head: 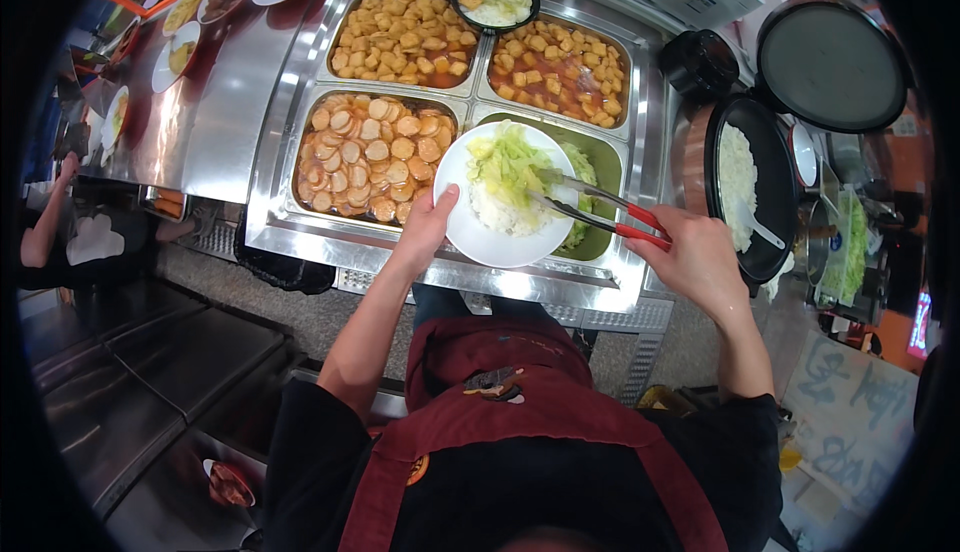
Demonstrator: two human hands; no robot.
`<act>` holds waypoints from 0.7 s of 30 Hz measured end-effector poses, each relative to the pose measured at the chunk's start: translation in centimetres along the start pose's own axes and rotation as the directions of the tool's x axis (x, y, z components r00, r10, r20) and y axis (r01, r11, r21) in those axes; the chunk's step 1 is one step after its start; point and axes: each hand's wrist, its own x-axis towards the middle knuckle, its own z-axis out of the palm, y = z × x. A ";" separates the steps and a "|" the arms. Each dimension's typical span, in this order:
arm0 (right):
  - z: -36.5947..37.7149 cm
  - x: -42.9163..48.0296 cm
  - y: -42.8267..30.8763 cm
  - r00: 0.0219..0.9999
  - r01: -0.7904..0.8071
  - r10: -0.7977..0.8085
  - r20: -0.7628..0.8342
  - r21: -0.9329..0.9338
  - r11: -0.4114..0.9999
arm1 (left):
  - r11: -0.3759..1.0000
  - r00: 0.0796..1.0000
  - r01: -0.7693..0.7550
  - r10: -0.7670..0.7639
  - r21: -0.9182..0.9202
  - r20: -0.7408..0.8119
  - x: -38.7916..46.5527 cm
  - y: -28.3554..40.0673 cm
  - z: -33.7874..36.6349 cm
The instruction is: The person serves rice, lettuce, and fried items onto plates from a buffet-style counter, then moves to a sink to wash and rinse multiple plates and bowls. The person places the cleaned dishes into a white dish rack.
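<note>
My left hand (429, 226) grips the rim of a round white plate (457, 229), thumb on top. White rice (501, 211) lies on the plate, with shredded green cabbage or lettuce (506, 158) over its upper part. In my right hand (694, 256) are metal tongs with red handles (634, 223); their tips reach into the greens on the plate. Under the plate's right side, a food pan (611, 177) holds more shredded greens (581, 166), partly hidden by the plate and tongs.
Left of the plate is a pan of round slices in sauce (375, 154). Behind are two pans of browned cubes (401, 34), with a black bowl of food (495, 1) over their divider. At right stands an open rice cooker (776, 169) with a white paddle (761, 226). A co-worker's arm (49, 211) shows far left.
</note>
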 end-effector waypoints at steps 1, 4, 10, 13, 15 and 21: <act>-0.1 0.2 -0.5 0.997 -0.072 0.073 0.021 -0.041 0.997 | 1.000 1.000 -0.003 0.003 0.001 -0.004 -0.1 0.1 0.1; 0.5 1.5 -1.7 0.970 0.178 -0.178 -0.165 -0.012 0.984 | 1.000 1.000 0.006 -0.007 0.023 0.012 -0.2 0.3 0.3; 1.6 1.2 -0.5 0.997 0.048 -0.046 -0.061 0.026 0.998 | 1.000 1.000 -0.004 0.004 -0.008 0.014 -0.6 0.1 0.1; 1.6 -1.0 1.0 0.997 -0.071 0.072 0.030 -0.028 0.997 | 0.999 1.000 0.008 -0.009 -0.050 -0.012 -0.5 0.0 -0.1; 2.2 -1.7 1.6 0.999 0.041 -0.042 -0.009 -0.058 0.997 | 0.998 0.999 -0.007 0.004 -0.067 -0.035 -0.4 -0.1 -0.2; 3.0 -1.5 1.1 0.985 0.102 -0.098 -0.142 0.025 0.994 | 0.998 0.997 -0.025 0.021 -0.050 -0.075 -0.6 -0.4 0.3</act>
